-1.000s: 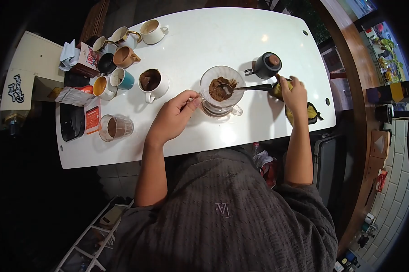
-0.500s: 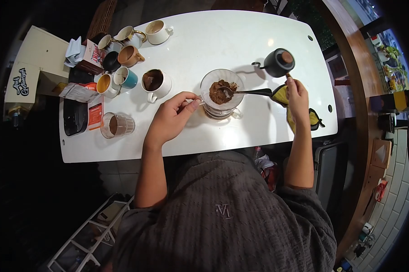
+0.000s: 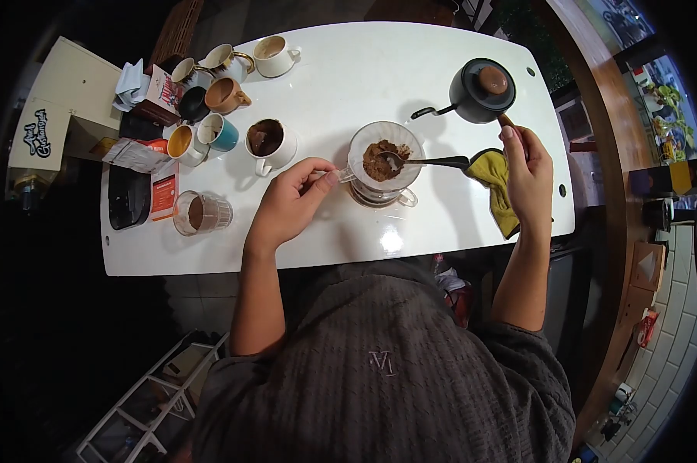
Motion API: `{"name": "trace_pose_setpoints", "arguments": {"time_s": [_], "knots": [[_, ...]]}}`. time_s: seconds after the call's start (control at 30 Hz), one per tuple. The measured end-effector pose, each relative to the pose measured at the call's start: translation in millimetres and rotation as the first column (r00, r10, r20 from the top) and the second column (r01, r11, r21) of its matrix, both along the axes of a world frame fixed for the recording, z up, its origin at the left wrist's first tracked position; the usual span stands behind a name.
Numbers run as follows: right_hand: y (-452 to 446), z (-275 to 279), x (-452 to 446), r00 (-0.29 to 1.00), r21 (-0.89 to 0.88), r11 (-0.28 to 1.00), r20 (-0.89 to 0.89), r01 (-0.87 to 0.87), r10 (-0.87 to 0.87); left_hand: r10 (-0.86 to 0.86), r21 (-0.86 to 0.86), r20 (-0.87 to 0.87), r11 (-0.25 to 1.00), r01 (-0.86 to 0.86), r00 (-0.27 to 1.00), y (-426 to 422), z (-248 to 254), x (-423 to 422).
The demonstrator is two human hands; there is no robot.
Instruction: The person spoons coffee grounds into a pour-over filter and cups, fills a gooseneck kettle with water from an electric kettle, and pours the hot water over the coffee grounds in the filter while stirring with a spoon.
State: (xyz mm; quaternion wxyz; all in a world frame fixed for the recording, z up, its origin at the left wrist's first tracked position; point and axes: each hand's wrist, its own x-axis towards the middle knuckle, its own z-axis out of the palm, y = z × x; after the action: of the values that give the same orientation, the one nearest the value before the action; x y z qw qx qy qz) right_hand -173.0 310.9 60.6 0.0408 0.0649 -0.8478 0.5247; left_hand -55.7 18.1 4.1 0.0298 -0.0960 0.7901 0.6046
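Head view on my remote feed, and it's a nice clear look at both hands. The left hand (image 3: pixel 290 201) has thumb and fingers pinched on the clear handle of a see-through dripper (image 3: pixel 356 174), a smooth round cone near the middle of the bench (image 3: pixel 348 69). In the cone I've got crumbly brown grounds (image 3: pixel 379 170), with a spoon (image 3: pixel 441 162) resting bowl-down in them and its dark, slim handle poking out past the rim. Under that sits a clear server (image 3: pixel 407 199) with a small looped handle.

The right hand (image 3: pixel 530 174) is wrapped around the handle of a dark matte kettle (image 3: pixel 472 96): rounded body, fat brown knob (image 3: pixel 493 79) on the lid, skinny curved spout (image 3: pixel 432 113) aimed towards the dripper's side. Looks to me like it's up off the bench. Near that wrist there's a rumpled yellow cloth (image 3: pixel 499 185) with dark edging.

Other side: 1 glossy white mug (image 3: pixel 283 157) with something dark inside, 1 ribbed glass (image 3: pixel 216 214) with brown powder, plus a teal mug (image 3: pixel 225 135). The bench top itself is shiny white with rounded corners.
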Motion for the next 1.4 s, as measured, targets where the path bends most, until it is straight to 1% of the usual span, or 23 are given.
{"name": "trace_pose_setpoints", "arguments": {"time_s": [0.1, 0.2, 0.27, 0.3, 0.37, 0.43, 0.53, 0.6, 0.67, 0.8, 0.87, 0.9, 0.93, 1.0, 1.07, 1.13, 1.17, 1.23, 1.4], "knots": [[-8, 3, 5, 0.999, -0.019, 1.000, -0.039, -0.003, 0.002, -0.005, 0.001, 0.002, 1.000, 0.005, 1.000, -1, 2, 1], [-11, 1, 6, 0.997, 0.018, 1.000, -0.071, -0.025, 0.027, -0.008, 0.014, 0.000, 1.000, 0.008, 1.000, -1, 1, 2], [-13, -3, 5, 0.988, 0.027, 0.998, -0.146, -0.049, 0.052, -0.005, 0.018, -0.010, 1.000, 0.006, 1.000, -1, 0, 1], [-15, -1, 7, 0.988, 0.026, 0.998, -0.145, -0.048, 0.051, -0.008, 0.011, -0.016, 1.000, 0.008, 1.000, -1, -1, 2], [-19, 7, 11, 0.998, 0.037, 0.998, 0.015, -0.058, 0.057, -0.011, 0.004, -0.020, 1.000, 0.011, 1.000, -2, -1, 2], [-21, 5, 13, 0.997, 0.020, 0.997, 0.001, -0.072, 0.072, -0.021, -0.033, 0.020, 0.999, 0.021, 1.000, -2, 3, 2], [-20, 6, 16, 0.994, 0.001, 0.994, -0.012, -0.109, 0.109, -0.011, -0.063, 0.005, 0.998, 0.012, 1.000, -2, 7, 3], [-17, 6, 19, 0.991, -0.002, 0.991, -0.007, -0.131, 0.131, -0.010, -0.053, -0.008, 0.999, 0.010, 1.000, -4, 2, 3], [-10, 4, 20, 0.988, 0.013, 0.991, -0.071, -0.136, 0.136, -0.010, -0.044, -0.024, 0.999, 0.009, 1.000, -5, 0, 2], [1, 12, 25, 0.989, 0.056, 0.990, -0.072, -0.129, 0.132, -0.004, -0.046, -0.022, 0.999, 0.003, 1.000, -5, -1, 0], [5, 14, 27, 0.988, 0.067, 0.993, -0.111, -0.098, 0.105, -0.004, -0.055, -0.022, 0.998, 0.003, 1.000, -4, -1, 0], [9, 10, 24, 0.991, 0.021, 0.995, -0.094, -0.097, 0.098, 0.000, -0.052, -0.021, 0.999, -0.001, 1.000, -4, 0, 1], [11, 10, 23, 0.991, 0.021, 0.995, -0.094, -0.099, 0.100, 0.004, -0.050, -0.019, 0.999, -0.005, 1.000, -4, 0, 1], [13, 11, 21, 0.993, 0.091, 0.994, -0.097, -0.064, 0.073, 0.004, -0.042, -0.025, 0.999, -0.005, 1.000, -4, -1, 1], [8, 12, 18, 0.993, 0.107, 0.994, -0.104, -0.035, 0.046, 0.003, -0.036, -0.030, 0.999, -0.004, 1.000, -4, -1, 2], [4, 7, 11, 0.982, 0.121, 0.993, -0.186, -0.012, 0.035, -0.010, -0.030, -0.034, 1.000, 0.009, 0.999, -5, 0, 2], [1, 6, 9, 0.982, 0.120, 0.993, -0.186, -0.014, 0.036, -0.009, -0.031, -0.034, 0.999, 0.008, 0.999, -6, 3, 3], [-10, 5, 7, 0.984, 0.115, 0.993, -0.175, 0.005, 0.016, -0.013, -0.037, 0.024, 0.999, 0.014, 1.000, -7, 8, 3], [-25, -2, 3, 0.978, 0.088, 0.995, -0.199, -0.047, 0.064, 0.001, -0.040, -0.024, 0.999, -0.002, 1.000, -5, 2, 4]]}}
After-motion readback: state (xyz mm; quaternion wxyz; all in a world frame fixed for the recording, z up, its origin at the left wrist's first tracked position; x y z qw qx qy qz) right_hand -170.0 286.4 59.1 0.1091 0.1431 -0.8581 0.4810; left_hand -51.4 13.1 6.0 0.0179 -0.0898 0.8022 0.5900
